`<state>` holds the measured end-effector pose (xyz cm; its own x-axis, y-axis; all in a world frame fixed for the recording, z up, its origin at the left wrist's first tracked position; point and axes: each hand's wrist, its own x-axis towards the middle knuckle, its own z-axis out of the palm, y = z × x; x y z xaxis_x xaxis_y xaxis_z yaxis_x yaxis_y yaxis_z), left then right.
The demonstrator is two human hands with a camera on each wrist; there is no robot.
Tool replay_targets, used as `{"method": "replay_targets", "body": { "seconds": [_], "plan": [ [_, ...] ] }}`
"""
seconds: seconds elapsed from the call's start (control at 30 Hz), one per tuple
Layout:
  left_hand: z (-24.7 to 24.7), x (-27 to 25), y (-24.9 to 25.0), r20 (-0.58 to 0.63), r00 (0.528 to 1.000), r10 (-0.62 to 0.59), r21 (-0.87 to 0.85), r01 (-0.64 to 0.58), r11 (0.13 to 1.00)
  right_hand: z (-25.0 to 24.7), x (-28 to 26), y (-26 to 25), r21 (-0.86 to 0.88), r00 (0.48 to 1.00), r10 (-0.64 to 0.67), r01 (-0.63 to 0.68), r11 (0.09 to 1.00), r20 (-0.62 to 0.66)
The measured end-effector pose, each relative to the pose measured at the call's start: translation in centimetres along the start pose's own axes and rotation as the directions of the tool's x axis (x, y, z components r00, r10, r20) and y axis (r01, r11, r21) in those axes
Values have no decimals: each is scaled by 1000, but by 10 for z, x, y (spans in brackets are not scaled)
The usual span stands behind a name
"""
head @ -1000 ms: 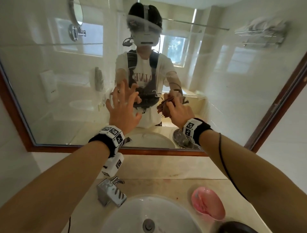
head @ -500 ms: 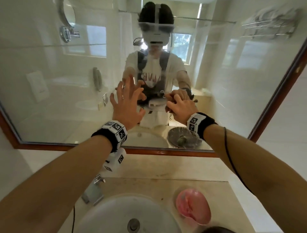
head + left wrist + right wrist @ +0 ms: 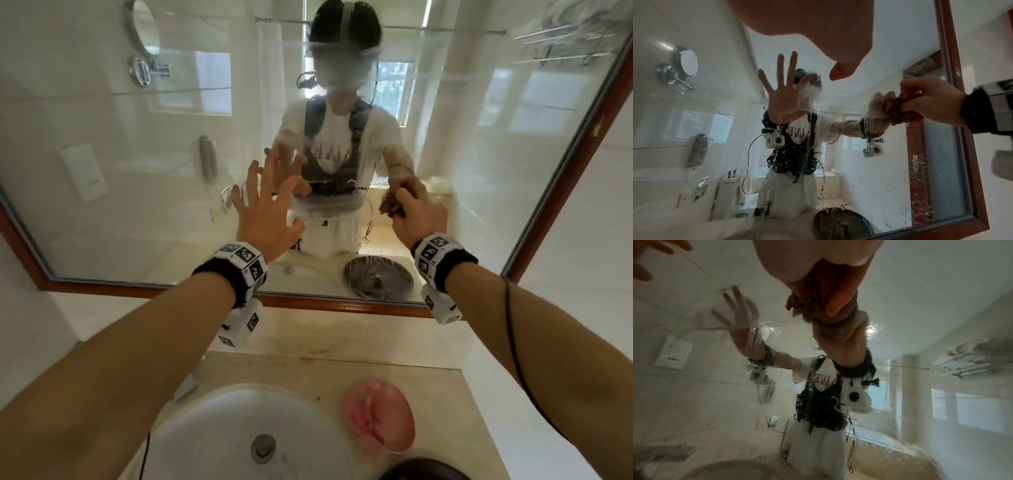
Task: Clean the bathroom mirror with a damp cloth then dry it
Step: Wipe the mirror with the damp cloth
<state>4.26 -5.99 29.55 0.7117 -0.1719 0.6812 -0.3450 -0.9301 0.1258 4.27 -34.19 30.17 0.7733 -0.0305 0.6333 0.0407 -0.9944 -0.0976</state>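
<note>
The mirror (image 3: 137, 205) has a brown wooden frame (image 3: 561, 178), and water runs down its glass (image 3: 875, 126) in streaks. My left hand (image 3: 265, 209) is spread flat with straight fingers, its fingertips meeting their reflection on the glass. My right hand (image 3: 416, 214) grips a bunched brown cloth (image 3: 388, 205) and presses it against the glass, right of the left hand. The left wrist view shows the cloth (image 3: 902, 110) wadded in the right hand (image 3: 931, 100) with drips below it. The right wrist view shows the cloth (image 3: 807, 305) under my thumb.
Below the mirror a beige counter (image 3: 342, 342) holds a white sink (image 3: 219, 442) and a pink soap dish (image 3: 378, 418). The faucet (image 3: 186, 389) is mostly hidden under my left forearm. A dark round object (image 3: 424, 471) sits at the bottom edge.
My right hand has slid the cloth to the right across the glass, away from the left hand, leaving wet streaks. The left hand stays spread on the mirror.
</note>
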Motion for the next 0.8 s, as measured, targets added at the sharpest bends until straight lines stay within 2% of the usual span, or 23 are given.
{"method": "replay_targets", "body": {
  "seconds": [0.2,0.4,0.57,0.8],
  "plan": [
    [-5,-8,-11,-63,998,20,-18,-22,1000,11,-1,-71,60,995,-59,55,997,75],
    [-13,-13,-58,-48,998,-31,30,32,999,30,3,-144,-9,965,-219,223,975,142],
    [-5,-13,-87,-12,997,-77,26,78,997,31,4,-156,-67,943,-274,291,954,187],
    [15,-10,-66,-25,999,-45,-19,44,999,28,10,-156,-98,938,-297,317,943,177]
  ]
}}
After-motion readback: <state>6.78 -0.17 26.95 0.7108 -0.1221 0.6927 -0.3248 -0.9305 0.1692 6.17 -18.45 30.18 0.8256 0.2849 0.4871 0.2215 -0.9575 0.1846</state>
